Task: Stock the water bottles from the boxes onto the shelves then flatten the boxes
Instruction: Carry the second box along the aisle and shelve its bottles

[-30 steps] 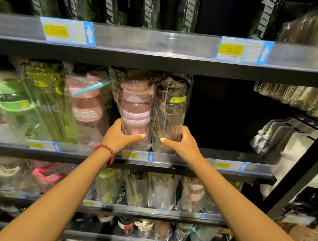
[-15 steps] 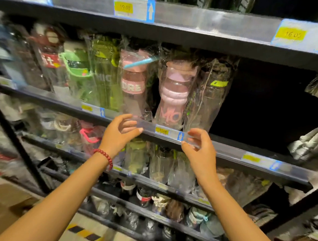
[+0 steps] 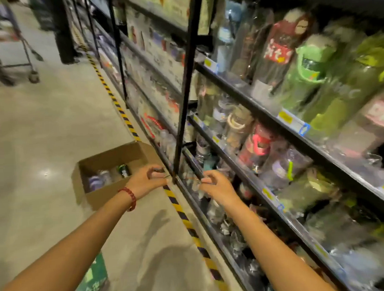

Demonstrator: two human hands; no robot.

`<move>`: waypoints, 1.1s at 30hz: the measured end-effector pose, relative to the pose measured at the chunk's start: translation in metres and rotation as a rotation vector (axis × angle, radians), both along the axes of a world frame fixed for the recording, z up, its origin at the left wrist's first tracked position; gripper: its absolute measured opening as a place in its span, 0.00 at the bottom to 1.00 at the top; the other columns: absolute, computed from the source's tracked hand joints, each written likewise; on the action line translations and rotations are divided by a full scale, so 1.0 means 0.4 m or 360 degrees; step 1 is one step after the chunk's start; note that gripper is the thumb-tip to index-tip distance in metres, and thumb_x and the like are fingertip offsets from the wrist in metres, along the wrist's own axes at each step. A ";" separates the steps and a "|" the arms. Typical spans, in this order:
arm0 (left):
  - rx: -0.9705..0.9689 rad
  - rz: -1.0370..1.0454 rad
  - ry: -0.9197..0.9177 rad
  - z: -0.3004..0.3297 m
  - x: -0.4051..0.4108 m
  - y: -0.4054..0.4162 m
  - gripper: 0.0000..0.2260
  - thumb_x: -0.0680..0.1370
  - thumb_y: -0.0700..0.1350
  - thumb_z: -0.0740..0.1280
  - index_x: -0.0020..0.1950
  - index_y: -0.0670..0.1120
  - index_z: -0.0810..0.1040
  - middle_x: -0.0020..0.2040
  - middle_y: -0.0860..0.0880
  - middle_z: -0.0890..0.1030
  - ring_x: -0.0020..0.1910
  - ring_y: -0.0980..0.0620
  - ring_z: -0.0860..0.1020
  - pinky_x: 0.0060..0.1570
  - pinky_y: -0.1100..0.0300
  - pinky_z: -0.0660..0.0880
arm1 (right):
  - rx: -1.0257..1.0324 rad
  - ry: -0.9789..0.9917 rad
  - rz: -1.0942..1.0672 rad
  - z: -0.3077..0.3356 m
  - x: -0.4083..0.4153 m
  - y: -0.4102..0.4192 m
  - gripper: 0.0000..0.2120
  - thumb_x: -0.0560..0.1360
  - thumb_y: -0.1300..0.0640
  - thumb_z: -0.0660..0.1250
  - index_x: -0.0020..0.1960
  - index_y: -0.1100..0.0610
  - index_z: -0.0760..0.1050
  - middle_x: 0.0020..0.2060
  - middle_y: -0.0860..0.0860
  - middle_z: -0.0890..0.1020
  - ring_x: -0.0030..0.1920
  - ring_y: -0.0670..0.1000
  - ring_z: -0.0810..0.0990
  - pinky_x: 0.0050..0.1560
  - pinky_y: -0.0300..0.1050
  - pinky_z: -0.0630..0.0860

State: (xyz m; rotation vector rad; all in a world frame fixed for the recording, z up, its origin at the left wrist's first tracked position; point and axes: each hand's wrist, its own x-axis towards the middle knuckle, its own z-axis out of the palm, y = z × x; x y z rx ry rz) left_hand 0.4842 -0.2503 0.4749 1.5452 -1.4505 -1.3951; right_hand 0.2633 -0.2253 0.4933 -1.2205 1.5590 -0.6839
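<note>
Concrete floor (image 3: 54, 133), open cardboard box (image 3: 109, 193) on it; shelves (image 3: 273, 117) holding wrapped bottles (image 3: 306, 74)

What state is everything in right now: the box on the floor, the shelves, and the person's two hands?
Cardboard box: open on the floor, a few bottles inside.
Shelves: packed with wrapped bottles, standing upright.
Left hand: empty, fingers curled, out over the box's near corner.
Right hand: empty, fingers loosely curled, in front of the lower shelves.
Cart: parked far down the aisle, blurred.
</note>
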 end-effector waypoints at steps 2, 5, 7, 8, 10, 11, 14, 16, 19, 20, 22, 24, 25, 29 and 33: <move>0.0057 0.0131 -0.0073 -0.032 0.133 0.003 0.27 0.67 0.49 0.77 0.61 0.41 0.73 0.52 0.45 0.80 0.53 0.49 0.79 0.56 0.57 0.74 | 0.0064 0.0006 0.0143 -0.023 0.123 -0.037 0.20 0.74 0.63 0.68 0.65 0.58 0.69 0.52 0.52 0.74 0.51 0.49 0.74 0.40 0.36 0.71; 0.0128 0.0350 -0.0105 -0.083 0.292 0.016 0.20 0.69 0.38 0.75 0.59 0.40 0.73 0.48 0.44 0.79 0.53 0.44 0.78 0.60 0.51 0.73 | 0.0130 0.0026 0.0288 -0.067 0.288 -0.083 0.21 0.75 0.64 0.67 0.66 0.61 0.68 0.57 0.57 0.75 0.54 0.51 0.75 0.43 0.37 0.71; 0.0139 0.0491 -0.0093 -0.112 0.383 0.026 0.20 0.69 0.37 0.75 0.58 0.40 0.73 0.44 0.46 0.79 0.53 0.41 0.78 0.61 0.47 0.72 | 0.0145 0.0021 0.0357 -0.099 0.397 -0.114 0.21 0.74 0.65 0.67 0.66 0.62 0.68 0.53 0.56 0.75 0.51 0.51 0.76 0.44 0.37 0.72; 0.0160 0.0564 -0.0092 -0.120 0.422 0.030 0.20 0.69 0.37 0.75 0.58 0.40 0.73 0.44 0.46 0.79 0.54 0.41 0.78 0.61 0.48 0.72 | 0.0135 0.0038 0.0405 -0.115 0.445 -0.131 0.21 0.74 0.65 0.67 0.66 0.62 0.68 0.51 0.55 0.75 0.48 0.49 0.75 0.42 0.36 0.72; 0.0182 0.0687 -0.0102 -0.130 0.486 0.033 0.19 0.70 0.39 0.74 0.58 0.42 0.73 0.44 0.47 0.77 0.52 0.43 0.77 0.58 0.54 0.72 | 0.0138 0.0061 0.0482 -0.140 0.532 -0.164 0.21 0.74 0.63 0.68 0.66 0.60 0.68 0.50 0.53 0.75 0.45 0.46 0.74 0.40 0.35 0.70; 0.0192 0.0721 -0.0106 -0.137 0.513 0.031 0.18 0.71 0.39 0.74 0.57 0.43 0.72 0.45 0.47 0.77 0.51 0.45 0.76 0.56 0.56 0.72 | 0.0168 0.0049 0.0502 -0.150 0.567 -0.179 0.21 0.74 0.62 0.68 0.66 0.60 0.68 0.51 0.52 0.75 0.45 0.45 0.74 0.40 0.35 0.70; 0.0246 0.0802 -0.0157 -0.166 0.578 0.006 0.17 0.72 0.42 0.73 0.57 0.45 0.72 0.49 0.47 0.76 0.52 0.46 0.75 0.55 0.55 0.73 | 0.0245 0.0000 0.0533 -0.184 0.645 -0.231 0.20 0.74 0.62 0.68 0.65 0.58 0.68 0.50 0.51 0.76 0.43 0.43 0.74 0.40 0.36 0.71; 0.0299 0.0857 -0.0162 -0.186 0.611 -0.026 0.18 0.72 0.43 0.72 0.59 0.45 0.72 0.50 0.47 0.76 0.52 0.48 0.75 0.52 0.56 0.73 | 0.0298 -0.0037 0.0524 -0.210 0.679 -0.277 0.19 0.75 0.62 0.68 0.64 0.57 0.69 0.46 0.48 0.76 0.42 0.43 0.74 0.40 0.37 0.71; 0.0337 0.0924 -0.0208 -0.224 0.644 -0.094 0.17 0.72 0.44 0.72 0.58 0.46 0.73 0.51 0.46 0.77 0.51 0.47 0.75 0.47 0.58 0.72 | 0.0370 -0.0005 0.0505 -0.243 0.708 -0.363 0.19 0.74 0.61 0.68 0.64 0.57 0.70 0.48 0.49 0.76 0.43 0.42 0.74 0.38 0.36 0.72; 0.0360 0.0936 -0.0217 -0.233 0.653 -0.122 0.16 0.72 0.44 0.72 0.58 0.45 0.74 0.52 0.45 0.77 0.51 0.46 0.75 0.47 0.58 0.73 | 0.0389 0.0022 0.0524 -0.253 0.716 -0.400 0.18 0.74 0.61 0.68 0.63 0.56 0.70 0.51 0.50 0.77 0.44 0.43 0.74 0.38 0.36 0.72; 0.0416 0.0944 -0.0227 -0.259 0.673 -0.191 0.17 0.72 0.45 0.72 0.59 0.45 0.74 0.53 0.44 0.78 0.52 0.46 0.75 0.47 0.57 0.73 | 0.0398 0.0076 0.0567 -0.272 0.730 -0.486 0.17 0.74 0.61 0.68 0.61 0.54 0.71 0.55 0.52 0.78 0.47 0.46 0.76 0.39 0.37 0.72; 0.0463 0.0967 -0.0212 -0.282 0.692 -0.272 0.17 0.72 0.45 0.72 0.59 0.46 0.74 0.55 0.44 0.78 0.53 0.46 0.75 0.48 0.57 0.73 | 0.0387 0.0119 0.0591 -0.295 0.747 -0.586 0.18 0.73 0.61 0.68 0.62 0.55 0.71 0.56 0.53 0.78 0.51 0.49 0.77 0.44 0.40 0.74; 0.0482 0.0996 -0.0187 -0.293 0.701 -0.314 0.16 0.73 0.44 0.72 0.59 0.46 0.73 0.56 0.44 0.78 0.54 0.46 0.76 0.48 0.57 0.72 | 0.0379 0.0147 0.0596 -0.304 0.756 -0.638 0.19 0.73 0.61 0.68 0.63 0.56 0.71 0.57 0.53 0.78 0.53 0.51 0.77 0.49 0.43 0.75; 0.0582 0.1068 -0.0094 -0.316 0.716 -0.483 0.14 0.75 0.39 0.69 0.59 0.43 0.72 0.49 0.44 0.78 0.47 0.48 0.76 0.39 0.66 0.72 | 0.0438 0.0241 0.0661 -0.328 0.790 -0.835 0.19 0.73 0.59 0.67 0.63 0.55 0.71 0.56 0.52 0.77 0.56 0.53 0.77 0.57 0.51 0.75; 0.0619 0.1238 -0.0032 -0.360 0.743 -0.627 0.10 0.75 0.36 0.68 0.55 0.44 0.73 0.45 0.46 0.77 0.47 0.49 0.75 0.37 0.68 0.70 | 0.0502 0.0262 0.0699 -0.387 0.825 -1.008 0.20 0.73 0.59 0.68 0.65 0.56 0.70 0.50 0.50 0.76 0.54 0.53 0.77 0.55 0.48 0.75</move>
